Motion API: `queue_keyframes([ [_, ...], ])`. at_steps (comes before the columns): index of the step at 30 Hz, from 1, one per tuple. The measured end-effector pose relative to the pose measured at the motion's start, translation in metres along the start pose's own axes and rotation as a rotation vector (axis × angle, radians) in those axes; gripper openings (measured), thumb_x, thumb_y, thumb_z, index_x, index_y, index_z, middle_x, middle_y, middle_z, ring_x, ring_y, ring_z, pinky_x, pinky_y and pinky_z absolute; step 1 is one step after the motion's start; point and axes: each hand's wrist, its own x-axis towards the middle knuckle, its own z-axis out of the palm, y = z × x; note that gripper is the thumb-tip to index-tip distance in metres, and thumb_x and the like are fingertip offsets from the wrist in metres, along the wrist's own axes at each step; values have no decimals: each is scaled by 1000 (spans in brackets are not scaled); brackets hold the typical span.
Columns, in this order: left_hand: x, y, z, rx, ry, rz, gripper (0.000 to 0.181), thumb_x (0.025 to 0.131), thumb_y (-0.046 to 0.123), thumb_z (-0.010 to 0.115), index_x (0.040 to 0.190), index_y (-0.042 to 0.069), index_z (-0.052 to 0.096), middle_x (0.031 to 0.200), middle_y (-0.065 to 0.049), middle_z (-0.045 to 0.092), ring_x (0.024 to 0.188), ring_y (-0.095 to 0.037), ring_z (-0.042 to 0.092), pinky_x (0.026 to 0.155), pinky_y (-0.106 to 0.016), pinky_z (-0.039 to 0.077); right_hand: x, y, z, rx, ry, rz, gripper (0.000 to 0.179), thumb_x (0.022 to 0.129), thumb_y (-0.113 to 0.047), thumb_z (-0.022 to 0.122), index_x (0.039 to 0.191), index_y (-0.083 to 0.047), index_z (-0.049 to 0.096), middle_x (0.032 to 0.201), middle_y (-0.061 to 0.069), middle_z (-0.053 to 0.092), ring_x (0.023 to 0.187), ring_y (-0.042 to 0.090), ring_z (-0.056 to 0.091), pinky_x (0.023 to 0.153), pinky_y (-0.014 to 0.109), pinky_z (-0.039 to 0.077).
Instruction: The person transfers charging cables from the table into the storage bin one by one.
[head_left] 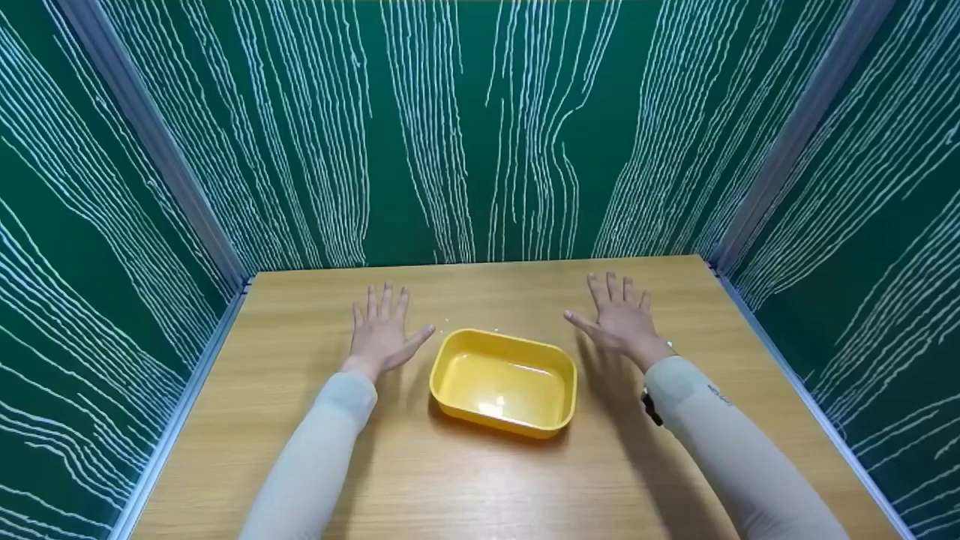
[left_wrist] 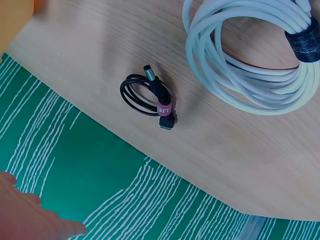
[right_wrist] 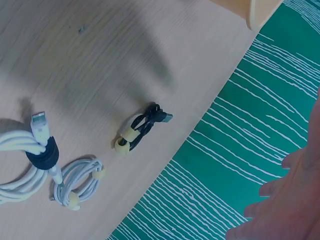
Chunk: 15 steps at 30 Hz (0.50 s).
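Observation:
In the head view a yellow rectangular tub [head_left: 504, 386] stands on the table between my two hands. My left hand [head_left: 381, 337] is spread out to its left, fingers straight, and my right hand [head_left: 621, 322] is spread likewise to its right. Neither hand holds anything or touches the tub. The left wrist view has a short black cable [left_wrist: 161, 92] with a pink label and a thick white coiled cable [left_wrist: 265, 104] bound by a dark strap. A black cable [right_wrist: 142, 126] with a pale tie, a small white coiled cable [right_wrist: 90, 186] and a strapped white cable [right_wrist: 15, 142] lie in the right wrist view.
A light wooden table [head_left: 450, 487] carries the tub. Green panels [head_left: 424, 240] with wavy white lines rise behind it and on both sides, with metal posts [head_left: 180, 165] at the corners. The cables do not show in the head view.

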Motion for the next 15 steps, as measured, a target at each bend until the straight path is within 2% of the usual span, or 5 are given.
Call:
queue_keyframes([
  [7, 0, 1, -2, -40, -2, 3, 100, 102, 76, 43, 176, 16, 11, 183, -18, 2, 168, -48, -7, 132, -72, -1, 1, 5, -5, -14, 4, -7, 103, 104, -78, 38, 175, -11, 5, 179, 29, -5, 163, 59, -7, 126, 77, -10],
  [15, -2, 4, 2, -106, 15, 13, 100, 102, 75, 46, 176, 15, 15, 183, -19, 6, 168, -47, -3, 132, -71, 3, 0, 15, -6, 10, 38, -28, 98, 106, -71, 45, 175, -10, 12, 179, 30, 5, 163, 59, 5, 129, 76, 1],
])
